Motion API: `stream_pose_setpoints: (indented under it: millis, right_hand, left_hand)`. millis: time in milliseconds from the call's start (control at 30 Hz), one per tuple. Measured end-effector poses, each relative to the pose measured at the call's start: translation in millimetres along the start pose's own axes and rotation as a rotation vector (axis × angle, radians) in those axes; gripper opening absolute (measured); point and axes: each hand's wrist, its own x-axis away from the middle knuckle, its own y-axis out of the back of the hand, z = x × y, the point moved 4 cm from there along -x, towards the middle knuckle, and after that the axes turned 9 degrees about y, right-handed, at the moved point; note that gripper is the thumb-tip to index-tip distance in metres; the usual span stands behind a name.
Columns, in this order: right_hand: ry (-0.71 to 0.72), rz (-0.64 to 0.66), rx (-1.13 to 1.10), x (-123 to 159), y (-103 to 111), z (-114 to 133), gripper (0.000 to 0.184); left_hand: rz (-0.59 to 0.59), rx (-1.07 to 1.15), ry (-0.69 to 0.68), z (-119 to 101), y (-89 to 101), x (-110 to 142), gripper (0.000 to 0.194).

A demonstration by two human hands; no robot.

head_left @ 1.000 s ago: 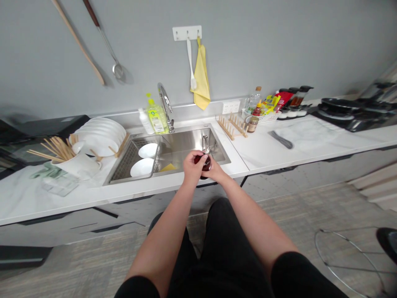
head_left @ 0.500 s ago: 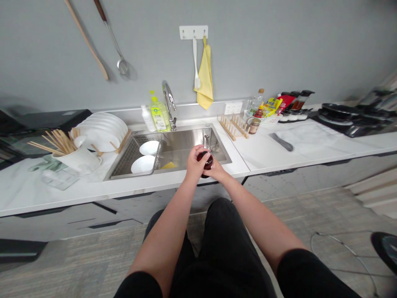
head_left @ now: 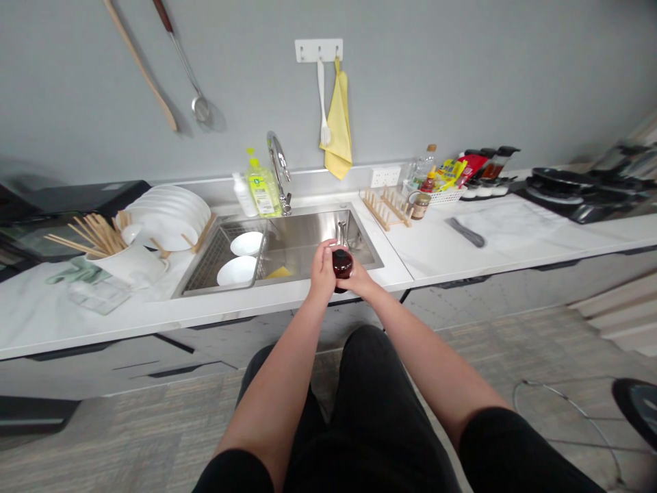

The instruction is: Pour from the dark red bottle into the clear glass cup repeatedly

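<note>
A glossy, dark red-brown rounded container [head_left: 343, 265] with a black spot on top is held between my hands over the front edge of the sink [head_left: 314, 279]. On its left side, my left hand [head_left: 323, 272] presses against it with the thumb pointing up along the side. My right hand [head_left: 358, 279] wraps round its right and lower part. Its underside is mostly hidden by my fingers, so I cannot tell its exact kind. Just beyond my hands, a small metal fitting [head_left: 342, 233] shows in the basin.
White bowls [head_left: 237, 271] sit in a wire basket [head_left: 200, 267] at the sink's left, near a yellow sponge [head_left: 280, 272]. Behind stand a faucet [head_left: 280, 164] and a soap bottle [head_left: 264, 188]. A wooden rack [head_left: 386, 209] and a jar [head_left: 420, 205] are to the right.
My left thumb has moved off the top of the container to its side, leaving the top more exposed. My right hand stays round it. The camera view has shifted very slightly.
</note>
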Motion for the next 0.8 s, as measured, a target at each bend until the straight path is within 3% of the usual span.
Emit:
stream_pose_setpoints:
  millis: [200,667,800]
  right_hand:
    - [0.034,0.047,-0.05,-0.9,-2.8,-0.5,0.087]
    - [0.027,0.015,0.016,-1.5,-1.0,-0.7,0.08]
    - [-0.009,0.011,0.046,-0.2,0.9,-4.0,0.078]
  left_hand:
    - [0.007,-0.046,-0.013,3.1,-3.3,0.8,0.048]
    - [0.021,-0.053,-0.009,-2.4,-2.4,3.0,0.032]
    - [0.074,-0.077,0.012,-2.0,0.2,-0.8,0.032]
